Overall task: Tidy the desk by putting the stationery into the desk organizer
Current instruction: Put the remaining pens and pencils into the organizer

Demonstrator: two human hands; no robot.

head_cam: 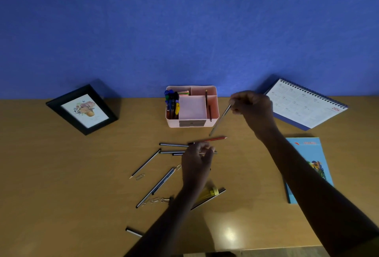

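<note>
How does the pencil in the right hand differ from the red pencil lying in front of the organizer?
The right hand holds its pencil in the air, steeply tilted; the red pencil lies flat on the desk, running left to right. The held pencil looks pale grey, the other red. Both are slim pencils, not yet in the organizer.

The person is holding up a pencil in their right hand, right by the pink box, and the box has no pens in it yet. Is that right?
Not quite. The head view shows the pink box does have pens in it, standing in its left compartment. The rest is right: the right hand holds up a pencil right by the box.
</note>
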